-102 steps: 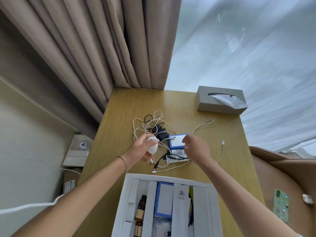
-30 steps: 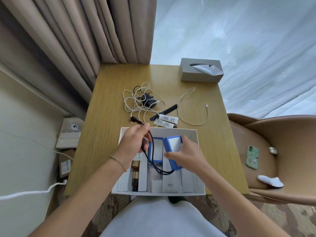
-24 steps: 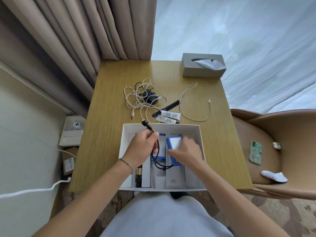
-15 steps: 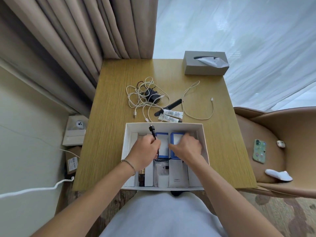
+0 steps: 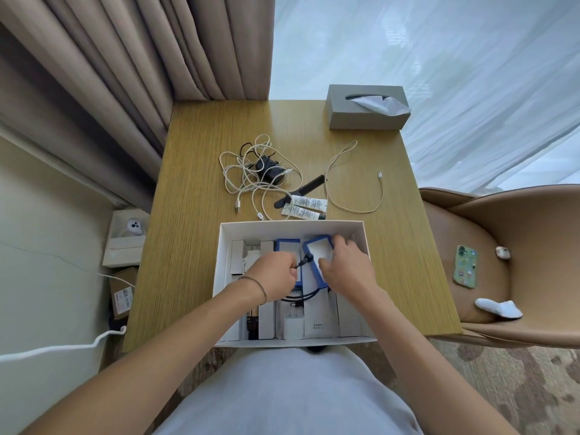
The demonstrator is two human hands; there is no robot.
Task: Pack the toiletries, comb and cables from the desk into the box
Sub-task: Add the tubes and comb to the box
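The white box (image 5: 293, 226) sits at the desk's near edge, with cartons, a bottle and a white charger inside. Inside it, my left hand (image 5: 274, 276) is shut on a black cable (image 5: 303, 262) whose plug points right and whose loop lies below my hands. My right hand (image 5: 346, 268) grips a small blue box (image 5: 318, 248) and holds it down next to another blue box (image 5: 286, 245). On the desk beyond lie tangled white cables with a black adapter (image 5: 266, 169), a black comb (image 5: 309, 185), two small tubes (image 5: 306, 206) and a loose beige cable (image 5: 354, 183).
A grey tissue box (image 5: 365, 108) stands at the desk's far right corner. Curtains hang behind. To the right a tan chair (image 5: 514, 262) carries a phone (image 5: 465, 266), an earbud case and a white sock. Left of the desk, boxes and a white cord lie on the floor.
Both hands came from the desk's middle into the box, my left bringing the black cable and my right the small blue box. The cable plug has tipped from upright to pointing right.
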